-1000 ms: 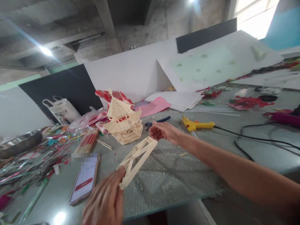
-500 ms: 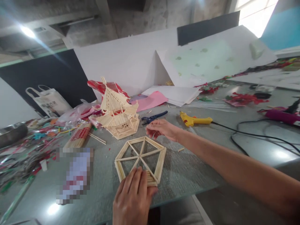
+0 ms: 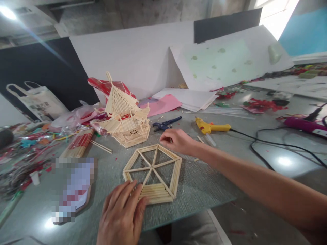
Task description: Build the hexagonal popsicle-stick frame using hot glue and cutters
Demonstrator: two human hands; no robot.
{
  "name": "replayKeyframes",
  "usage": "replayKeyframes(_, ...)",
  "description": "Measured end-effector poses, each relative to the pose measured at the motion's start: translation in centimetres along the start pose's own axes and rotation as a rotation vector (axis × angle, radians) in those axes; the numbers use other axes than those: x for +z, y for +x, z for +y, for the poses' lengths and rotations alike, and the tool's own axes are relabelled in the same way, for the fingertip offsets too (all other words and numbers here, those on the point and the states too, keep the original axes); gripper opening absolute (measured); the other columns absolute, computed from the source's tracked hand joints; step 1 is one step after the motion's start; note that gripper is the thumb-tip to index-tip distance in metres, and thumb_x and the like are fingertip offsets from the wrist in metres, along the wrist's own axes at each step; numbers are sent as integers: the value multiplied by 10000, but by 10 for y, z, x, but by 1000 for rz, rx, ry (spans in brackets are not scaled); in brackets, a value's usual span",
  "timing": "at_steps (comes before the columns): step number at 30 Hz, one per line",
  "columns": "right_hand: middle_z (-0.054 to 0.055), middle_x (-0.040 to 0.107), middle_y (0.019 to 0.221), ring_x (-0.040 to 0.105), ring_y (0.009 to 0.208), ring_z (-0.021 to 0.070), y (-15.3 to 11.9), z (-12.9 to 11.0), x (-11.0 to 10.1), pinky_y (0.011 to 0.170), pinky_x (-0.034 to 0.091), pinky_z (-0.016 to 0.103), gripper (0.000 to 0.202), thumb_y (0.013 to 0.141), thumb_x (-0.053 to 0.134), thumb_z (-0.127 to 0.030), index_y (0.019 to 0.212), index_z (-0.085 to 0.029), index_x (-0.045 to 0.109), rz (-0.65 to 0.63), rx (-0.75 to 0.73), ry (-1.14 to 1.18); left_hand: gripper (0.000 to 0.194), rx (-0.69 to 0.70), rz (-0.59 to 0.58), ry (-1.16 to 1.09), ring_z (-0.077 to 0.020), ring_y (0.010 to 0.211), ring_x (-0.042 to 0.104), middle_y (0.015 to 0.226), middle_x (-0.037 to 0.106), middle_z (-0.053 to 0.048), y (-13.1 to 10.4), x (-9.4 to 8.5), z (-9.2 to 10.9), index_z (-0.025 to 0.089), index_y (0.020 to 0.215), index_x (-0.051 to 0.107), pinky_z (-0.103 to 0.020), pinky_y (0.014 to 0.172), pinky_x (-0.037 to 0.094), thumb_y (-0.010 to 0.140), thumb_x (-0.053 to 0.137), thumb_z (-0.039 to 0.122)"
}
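Observation:
A flat hexagonal frame of thin wooden sticks [image 3: 157, 194] lies on the table, its spokes meeting in the middle. Parallel sticks fill its near section. My left hand [image 3: 122, 211] rests at the frame's near left edge, fingers stretched out and covering that corner. Just beyond the far right edge is my right hand [image 3: 176, 141], its fingers curled with thumb and forefinger together; whatever they may hold is hidden. Behind the frame stands a stick pavilion model [image 3: 125, 117] with a pointed roof. Blue-handled cutters [image 3: 167, 123] lie past my right hand.
A yellow glue gun [image 3: 212, 128] with a black cord lies at right, near a purple tool [image 3: 304, 126]. At left are a bundle of sticks [image 3: 79, 141], a blurred-out flat object [image 3: 76, 187] and heaped craft scraps. Pink paper [image 3: 166, 104] and white sheets lie behind.
My left hand has slid left along the frame, uncovering the stick-filled section. My right hand stays near the far edge, its fingers now more curled. The view has shifted slightly.

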State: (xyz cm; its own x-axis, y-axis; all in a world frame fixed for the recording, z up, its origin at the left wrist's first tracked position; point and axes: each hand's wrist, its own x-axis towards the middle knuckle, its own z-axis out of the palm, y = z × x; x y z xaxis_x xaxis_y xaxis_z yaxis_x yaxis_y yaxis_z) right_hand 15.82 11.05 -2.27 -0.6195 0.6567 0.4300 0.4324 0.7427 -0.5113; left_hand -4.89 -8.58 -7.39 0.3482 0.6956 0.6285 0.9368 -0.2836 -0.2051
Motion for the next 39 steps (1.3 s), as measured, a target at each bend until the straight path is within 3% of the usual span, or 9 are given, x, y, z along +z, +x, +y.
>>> replayKeyframes(2, 47, 618, 751, 539, 720, 135, -5, -10, 1, 681, 402, 260, 148, 794, 505, -163, 768, -149, 650, -7, -176, -88, 297, 2, -6, -4, -215, 1001, 593, 1043, 681, -57, 1, 0, 0, 176, 1093, 611, -368, 852, 473, 832, 542, 297)
replayKeyframes(5, 50, 622, 762, 541, 734, 134, -14, -28, 3, 690, 412, 257, 197, 846, 469, -188, 807, -165, 660, -78, -335, -44, 295, 13, -30, -15, -207, 967, 604, 1017, 688, -34, 3, 0, 0, 196, 1097, 607, -372, 855, 455, 830, 539, 299)
replayKeyframes(11, 45, 626, 750, 551, 743, 131, -28, -55, 8, 685, 419, 243, 205, 871, 469, -202, 844, -170, 670, -271, -498, -1, 263, -52, -43, -91, -165, 911, 615, 948, 689, 11, 4, 1, 6, 213, 1079, 602, -364, 940, 366, 826, 553, 266)
replayKeyframes(14, 49, 620, 734, 543, 742, 139, -29, -56, 6, 685, 414, 249, 207, 866, 466, -187, 830, -157, 668, -291, -528, -57, 251, -63, -39, -102, -163, 893, 615, 926, 688, 1, 2, 0, 11, 196, 1062, 609, -359, 952, 345, 825, 556, 260)
replayKeyframes(23, 38, 593, 753, 519, 745, 142, -25, -39, 3, 698, 381, 262, 235, 880, 426, -187, 755, -175, 624, -206, -449, -294, 257, -45, 1, -86, -168, 864, 618, 914, 693, -9, 1, 5, 16, 197, 1061, 613, -354, 934, 357, 816, 559, 255)
replayKeyframes(28, 72, 598, 794, 536, 769, 164, -17, -30, -4, 696, 375, 271, 223, 878, 438, -201, 793, -149, 638, -194, -243, -439, 277, -49, 56, -50, -193, 921, 613, 976, 682, -52, -1, 2, -1, 180, 1080, 598, -344, 871, 428, 828, 544, 279)
replayKeyframes(33, 85, 649, 841, 568, 757, 172, -9, -23, -23, 648, 359, 250, 196, 804, 480, -183, 792, -153, 673, -354, 65, -430, 278, -182, 40, 46, -210, 884, 636, 957, 688, -59, -5, -4, -28, 170, 1056, 606, -337, 782, 479, 863, 482, 327)
replayKeyframes(36, 58, 667, 794, 564, 693, 146, -7, -18, -24, 607, 345, 222, 172, 748, 507, -176, 765, -154, 677, -442, 106, -332, 257, -198, -30, 26, -182, 801, 660, 876, 704, -24, -5, -4, -35, 200, 1026, 616, -291, 687, 504, 875, 458, 335)
replayKeyframes(39, 45, 667, 748, 553, 656, 130, -6, -11, -15, 582, 338, 205, 171, 714, 513, -160, 763, -140, 676, -428, 86, -255, 225, -211, -31, -53, -159, 728, 671, 824, 713, -7, -3, -3, -30, 226, 984, 627, -254, 623, 514, 879, 453, 323)
